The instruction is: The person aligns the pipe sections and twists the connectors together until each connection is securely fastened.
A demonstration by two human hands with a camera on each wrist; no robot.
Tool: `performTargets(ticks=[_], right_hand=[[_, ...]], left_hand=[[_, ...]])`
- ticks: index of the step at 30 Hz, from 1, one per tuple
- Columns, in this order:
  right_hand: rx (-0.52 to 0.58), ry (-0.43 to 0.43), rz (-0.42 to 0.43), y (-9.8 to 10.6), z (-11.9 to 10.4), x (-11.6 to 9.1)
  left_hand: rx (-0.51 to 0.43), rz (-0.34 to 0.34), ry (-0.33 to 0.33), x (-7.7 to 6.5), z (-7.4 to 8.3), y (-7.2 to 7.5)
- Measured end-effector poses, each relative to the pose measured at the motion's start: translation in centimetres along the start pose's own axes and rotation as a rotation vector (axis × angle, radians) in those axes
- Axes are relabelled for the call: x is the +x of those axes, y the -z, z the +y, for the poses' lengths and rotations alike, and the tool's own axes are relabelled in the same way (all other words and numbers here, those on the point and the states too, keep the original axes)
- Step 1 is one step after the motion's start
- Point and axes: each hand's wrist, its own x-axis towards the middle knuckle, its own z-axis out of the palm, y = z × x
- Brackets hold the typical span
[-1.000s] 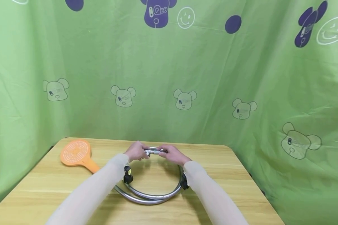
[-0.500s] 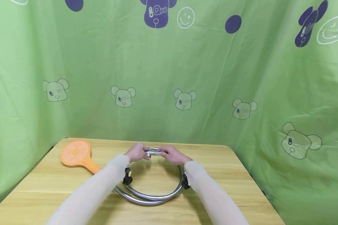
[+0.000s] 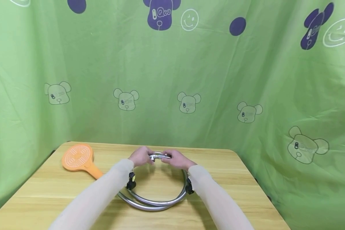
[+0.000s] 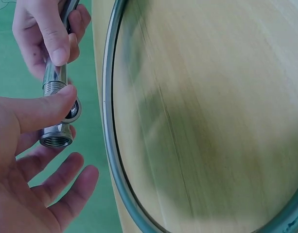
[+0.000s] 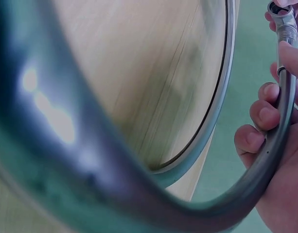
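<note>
Above the far part of the table, both hands meet at a chrome tee fitting [image 4: 56,135] joined to one end of a metal shower hose [image 3: 158,203]. My left hand [image 3: 141,156] pinches the tee between thumb and forefinger; its other fingers spread apart in the left wrist view. Threads show between the tee and the hose's end nut [image 4: 55,75]. That nut is gripped by my right hand [image 3: 176,159], whose fingers also curl round the hose [image 5: 280,131] just behind it. The hose hangs down in a loop onto the table.
An orange shower head [image 3: 78,156] lies at the table's [image 3: 224,179] far left, its handle end hidden behind the left forearm. A green printed curtain [image 3: 161,127] surrounds the table's back and sides.
The right thumb and fingers have shifted on the hose's end nut, showing more of it. The left hand stays on the tee. Hose loop and shower head lie as before.
</note>
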Motion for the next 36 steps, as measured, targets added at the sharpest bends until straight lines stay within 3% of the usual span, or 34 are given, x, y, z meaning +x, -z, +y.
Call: performTargets(ticks=[6,13,20,27,36], right_hand=[[0.033,0.026,0.024,0.12,0.00,-0.05],[-0.032,0.069,0.003,0.28,0.23,0.20],[-0.064,0.057,-0.023,0.25,0.41,0.26],[-0.011,0.001,-0.023,0.10,-0.11,-0.26],[-0.030,0.058,-0.017,0.21,0.01,-0.21]], left_hand=[[0.020,0.012,-0.007,0.01,0.30,0.16],[0.034,0.008,-0.016,-0.25,0.50,0.18],[0.046,-0.006,-0.010,-0.54,0.58,0.05],[0.072,0.002,-0.011,-0.43,0.34,-0.03],[0.067,0.001,-0.014,-0.71,0.66,0.17]])
